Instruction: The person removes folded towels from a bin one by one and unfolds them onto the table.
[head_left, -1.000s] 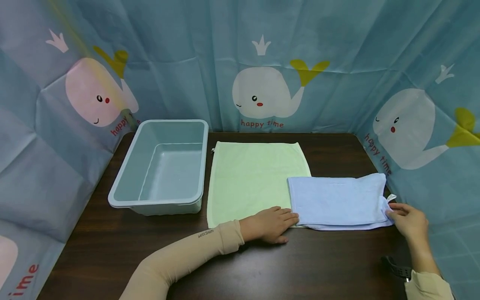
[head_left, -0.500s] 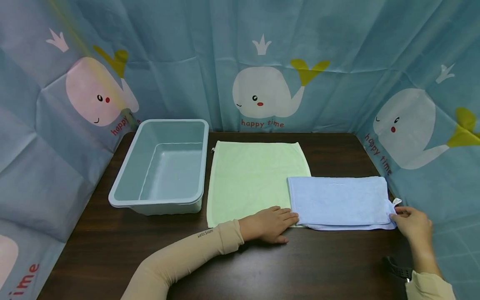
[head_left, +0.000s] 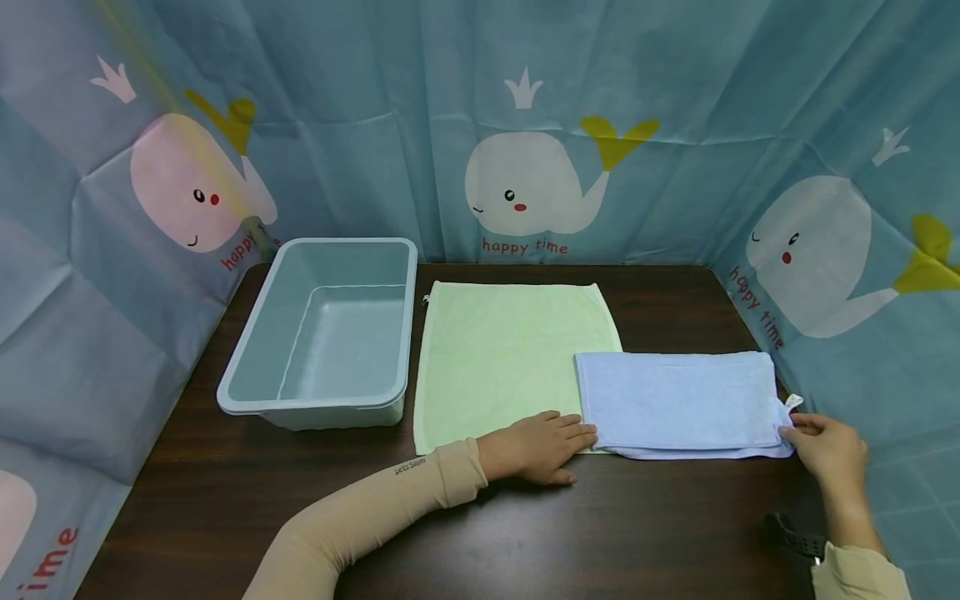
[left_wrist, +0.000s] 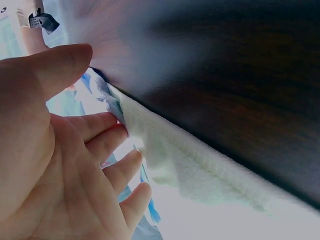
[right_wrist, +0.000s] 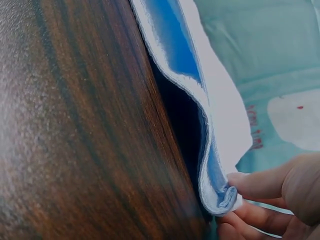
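Observation:
A blue towel (head_left: pixel 678 398), folded into a long rectangle, lies at the right with its left end over a flat green towel (head_left: pixel 502 358). My left hand (head_left: pixel 542 448) rests at the blue towel's near left corner, fingers extended and palm down over the green towel's near edge. In the left wrist view its fingertips (left_wrist: pixel 117 131) touch the cloth edges. My right hand (head_left: pixel 831 450) pinches the near right corner between thumb and fingers, beside a small white tag (head_left: pixel 793 402). The right wrist view shows that corner slightly raised, with the folded layers (right_wrist: pixel 212 165) parted.
A grey-blue plastic basin (head_left: pixel 315 408) with nothing in it stands left of the green towel on the dark wooden table (head_left: pixel 600 533). A blue curtain (head_left: pixel 360 150) printed with whales encloses the back and both sides.
My right hand has drawn the blue towel's near right corner a little to the right. Its far right corner, earlier poking up, now lies flatter. The left hand has stayed put.

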